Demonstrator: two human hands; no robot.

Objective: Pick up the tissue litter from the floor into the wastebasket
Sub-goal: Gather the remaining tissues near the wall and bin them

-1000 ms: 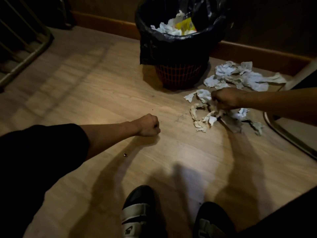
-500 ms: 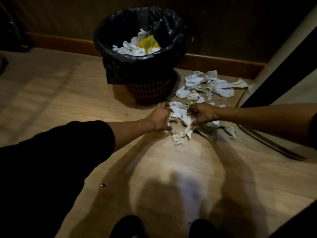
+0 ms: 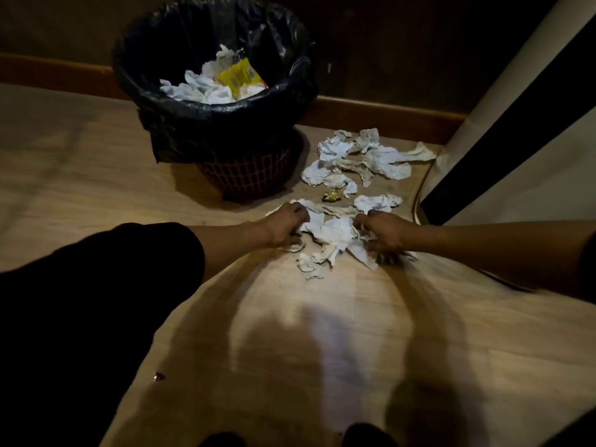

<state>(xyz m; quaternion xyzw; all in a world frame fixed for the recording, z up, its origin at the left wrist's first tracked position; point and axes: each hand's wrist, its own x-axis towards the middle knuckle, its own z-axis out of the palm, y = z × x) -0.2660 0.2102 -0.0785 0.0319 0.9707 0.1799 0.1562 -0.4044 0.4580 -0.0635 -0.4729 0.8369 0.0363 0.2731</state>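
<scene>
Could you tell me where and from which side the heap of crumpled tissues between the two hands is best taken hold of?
Probably at its two flanks, scooped inward. The near tissue heap is loose, separate pieces spread flat on the floor, so a top pinch would likely lift only one. The left hand and right hand already sit at either side; pressing together bunches it for the wastebasket.

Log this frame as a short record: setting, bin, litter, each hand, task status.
setting: wooden floor, dim light, head view looking down
bin: wastebasket with black liner, upright, already holding tissues and a yellow wrapper
near litter: tissue pile between the hands
far litter: more tissues right of the wastebasket
left hand: on the pile's left edge, fingers curled into the tissue
right hand: on the pile's right edge, fingers curled into the tissue
status: gathering; pile not yet lifted
</scene>
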